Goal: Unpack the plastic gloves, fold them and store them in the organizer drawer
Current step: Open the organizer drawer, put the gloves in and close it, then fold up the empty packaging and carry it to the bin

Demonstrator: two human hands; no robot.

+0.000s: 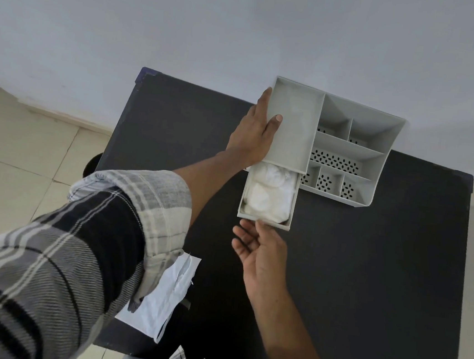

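Note:
A grey desk organizer (pixel 357 150) stands at the back of a black table (pixel 366 264). Its drawer (pixel 263 222) is pulled out toward me and holds folded clear plastic gloves (pixel 269 194). My left hand (pixel 253 131) lies flat against the organizer's left wall, thumb over the top edge. My right hand (pixel 260 257) is just in front of the drawer, palm up, fingertips touching the drawer's front edge, holding nothing.
A torn white packaging bag (pixel 167 291) lies on the table's near left, partly under my left sleeve. The organizer's other compartments have perforated floors. A pale wall rises behind the table; tiled floor (pixel 15 158) lies to the left.

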